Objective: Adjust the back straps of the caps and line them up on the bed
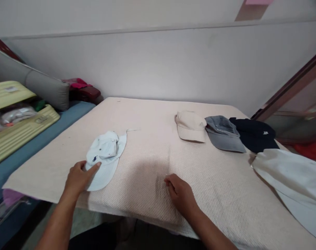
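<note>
Cap of pale-blue cloth (103, 154) lies brim (107, 175) nearward, gripped by the closer left hand (79, 177); right hand (181, 195), loosely closed, is well rightward.

Left hand (79, 177): it touches the pale blue cap (102, 149), with the thumb on top near the brim and the other fingers at the side.
Pale blue cap: it lies on the left part of the cloth-covered worktop (144, 114), with a small dark emblem on its front and a thin strap extended behind.
Right hand (182, 194): its fingers are curled together, near the front edge; whether they touch the cloth is not clear.
Caps at right: a beige cap (190, 126), a grey cap (223, 137) and a navy cap (254, 133) lie close together; a white cap (296, 177) is nearer, partly cut off by the view.
</note>
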A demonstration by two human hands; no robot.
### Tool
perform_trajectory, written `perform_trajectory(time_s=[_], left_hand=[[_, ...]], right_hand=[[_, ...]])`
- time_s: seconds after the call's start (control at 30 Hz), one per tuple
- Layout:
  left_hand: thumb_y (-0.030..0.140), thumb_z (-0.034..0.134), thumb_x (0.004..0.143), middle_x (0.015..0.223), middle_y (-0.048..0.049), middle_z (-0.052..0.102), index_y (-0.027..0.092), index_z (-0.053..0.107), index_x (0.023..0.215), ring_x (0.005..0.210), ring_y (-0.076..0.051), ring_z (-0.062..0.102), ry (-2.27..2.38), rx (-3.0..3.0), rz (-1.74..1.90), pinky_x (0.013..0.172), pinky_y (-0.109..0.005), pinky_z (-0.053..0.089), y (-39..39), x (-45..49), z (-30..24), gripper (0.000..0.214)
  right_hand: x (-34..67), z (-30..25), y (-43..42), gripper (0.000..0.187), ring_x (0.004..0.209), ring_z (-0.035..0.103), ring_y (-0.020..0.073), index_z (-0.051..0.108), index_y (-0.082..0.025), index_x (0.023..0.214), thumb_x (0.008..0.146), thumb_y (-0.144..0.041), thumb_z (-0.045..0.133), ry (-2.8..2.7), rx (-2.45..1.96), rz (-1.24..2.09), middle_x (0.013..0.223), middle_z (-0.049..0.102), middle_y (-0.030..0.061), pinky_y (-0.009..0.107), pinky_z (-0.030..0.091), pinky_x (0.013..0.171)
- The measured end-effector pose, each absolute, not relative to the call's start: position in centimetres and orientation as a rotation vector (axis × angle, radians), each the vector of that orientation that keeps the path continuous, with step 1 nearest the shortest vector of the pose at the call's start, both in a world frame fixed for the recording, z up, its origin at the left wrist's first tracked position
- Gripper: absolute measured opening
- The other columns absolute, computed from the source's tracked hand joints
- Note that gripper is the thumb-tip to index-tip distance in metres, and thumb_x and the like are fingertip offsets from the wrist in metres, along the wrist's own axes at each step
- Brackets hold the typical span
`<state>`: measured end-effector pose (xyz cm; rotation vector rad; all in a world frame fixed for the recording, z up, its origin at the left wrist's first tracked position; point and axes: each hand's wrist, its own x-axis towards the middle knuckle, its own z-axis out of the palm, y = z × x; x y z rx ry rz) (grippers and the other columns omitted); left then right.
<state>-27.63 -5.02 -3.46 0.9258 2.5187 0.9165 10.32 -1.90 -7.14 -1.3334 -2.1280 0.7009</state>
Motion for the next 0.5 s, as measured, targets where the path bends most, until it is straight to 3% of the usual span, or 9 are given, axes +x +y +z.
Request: perform_trajectory(time_s=[0.17,0.27,0.4,0.5], left_hand=[[0.063,0.07,0.055,0.104,-0.019,0.063,0.013,0.052,0.108,0.093,-0.035,0.063,2.35,0.922,0.906,0.082,-0.044,0.046,-4.4,-25.3,-3.7,0.075],[0.065,0.067,0.057,0.102,-0.0196,0.063,0.013,0.055,0.1,0.091,-0.037,0.062,2.392,1.021,0.856,0.081,-0.046,0.045,-3.3,-23.6,-3.6,0.069],[0.065,0.073,0.048,0.081,-0.0162,0.063,0.017,0.058,0.081,0.083,-0.043,0.06,2.494,1.136,0.772,0.071,-0.051,0.045,-1.5,-22.0,-2.9,0.06],[0.06,0.074,0.051,0.076,-0.0135,0.064,0.017,0.058,0.076,0.079,-0.041,0.061,2.454,1.049,0.787,0.066,-0.047,0.046,-0.8,-21.7,-2.6,0.053]], right_hand=[[10.3,-7.1,-2.0,0.015,0.072,0.057,0.0179,0.055,-0.019,0.083,0.084,-0.013,0.041,-2.137,-1.329,0.694,0.081,0.062,0.0051,0.028,0.039,0.065],[10.4,-6.8,-2.1,0.015,0.073,0.058,0.0175,0.056,-0.019,0.084,0.082,-0.011,0.044,-2.14,-1.34,0.686,0.083,0.063,0.0049,0.027,0.038,0.066],[10.5,-6.6,-2.3,0.016,0.073,0.057,0.0169,0.057,-0.019,0.086,0.081,-0.01,0.045,-2.154,-1.335,0.67,0.084,0.063,0.0045,0.027,0.038,0.066],[10.8,-6.5,-2.5,0.017,0.074,0.057,0.0168,0.058,-0.018,0.087,0.082,-0.01,0.044,-2.175,-1.322,0.669,0.083,0.063,0.0045,0.027,0.038,0.066]])
